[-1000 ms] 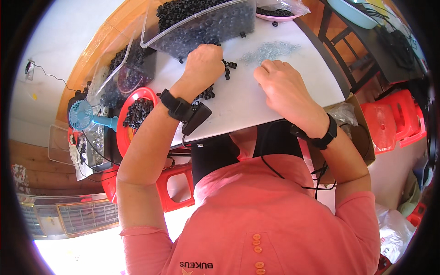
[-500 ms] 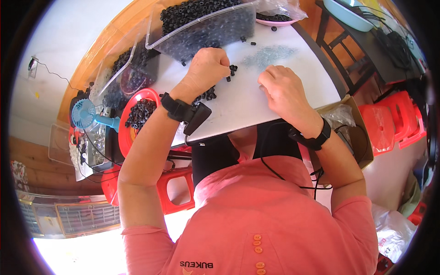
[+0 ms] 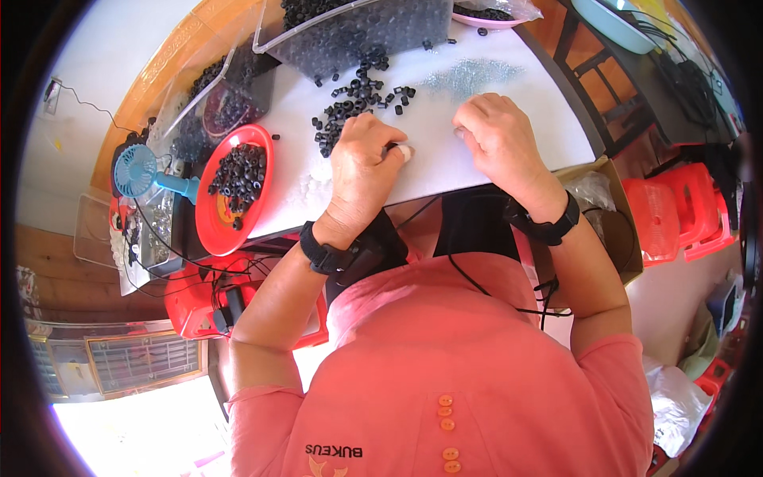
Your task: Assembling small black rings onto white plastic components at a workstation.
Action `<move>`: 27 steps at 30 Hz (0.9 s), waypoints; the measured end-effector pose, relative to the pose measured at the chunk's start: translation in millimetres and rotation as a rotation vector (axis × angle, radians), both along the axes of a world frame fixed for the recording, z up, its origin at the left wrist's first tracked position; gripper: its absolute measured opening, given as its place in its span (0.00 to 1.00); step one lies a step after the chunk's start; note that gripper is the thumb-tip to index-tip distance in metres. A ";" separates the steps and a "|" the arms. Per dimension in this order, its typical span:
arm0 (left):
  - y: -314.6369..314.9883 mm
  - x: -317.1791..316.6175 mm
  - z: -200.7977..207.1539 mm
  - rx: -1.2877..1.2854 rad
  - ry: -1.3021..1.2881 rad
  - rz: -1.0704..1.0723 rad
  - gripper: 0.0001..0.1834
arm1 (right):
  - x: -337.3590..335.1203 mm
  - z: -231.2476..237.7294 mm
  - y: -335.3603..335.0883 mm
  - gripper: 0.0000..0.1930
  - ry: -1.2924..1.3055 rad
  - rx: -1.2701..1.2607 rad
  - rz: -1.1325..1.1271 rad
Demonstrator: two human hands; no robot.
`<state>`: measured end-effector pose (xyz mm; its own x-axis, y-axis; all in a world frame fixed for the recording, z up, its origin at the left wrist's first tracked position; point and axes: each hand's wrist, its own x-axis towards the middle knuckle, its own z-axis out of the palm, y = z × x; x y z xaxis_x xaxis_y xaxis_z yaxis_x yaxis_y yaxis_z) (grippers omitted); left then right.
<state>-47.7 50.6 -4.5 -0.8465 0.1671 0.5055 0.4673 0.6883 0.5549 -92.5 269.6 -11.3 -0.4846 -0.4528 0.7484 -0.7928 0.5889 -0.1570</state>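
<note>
Near the front edge of the white tabletop (image 3: 433, 168), my left hand (image 3: 362, 167) is closed. A small black cylindrical part (image 3: 390, 147) shows between its thumb and forefinger. Just beyond that hand lies a loose heap of similar black parts (image 3: 362, 94), some spread to its right. My right hand (image 3: 502, 139) hovers over the table to the right, thumb and fingers pinched together. Whatever sits in that pinch is too small to make out. Beyond it spreads a thin patch of small clear pieces (image 3: 473, 78).
A clear plastic bin (image 3: 358, 40) of black parts stands at the back, with another clear bin (image 3: 230, 95) to its left. A red bowl (image 3: 208, 230) holds more parts. Left of it is a blue fan (image 3: 135, 171). A cardboard box (image 3: 628, 222) stands at the right, near red stools (image 3: 687, 211).
My left hand has drawn back toward me from the black parts, uncovering the heap, and now pinches one. My right hand has shifted slightly right, still pinched.
</note>
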 end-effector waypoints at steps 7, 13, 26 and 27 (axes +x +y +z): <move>-11.3 18.7 -0.8 -0.070 0.156 0.056 0.16 | 8.7 2.0 -6.9 0.06 -0.148 -0.182 0.074; -12.0 33.4 2.0 0.122 0.052 0.067 0.19 | 34.5 4.8 -41.0 0.05 -0.600 -0.516 0.309; -20.5 53.0 16.1 1.243 -0.540 -0.064 0.21 | 49.8 16.6 -75.9 0.02 -0.915 -0.775 0.464; -21.5 52.7 15.7 1.249 -0.538 -0.065 0.21 | 50.6 16.3 -76.8 0.02 -0.889 -0.766 0.465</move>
<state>5.0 29.1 11.1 -0.9934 -0.1081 -0.0394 0.0094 -0.4179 0.9084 -41.9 192.8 5.0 -0.8661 -0.3102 0.3919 -0.3458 -0.1943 -0.9180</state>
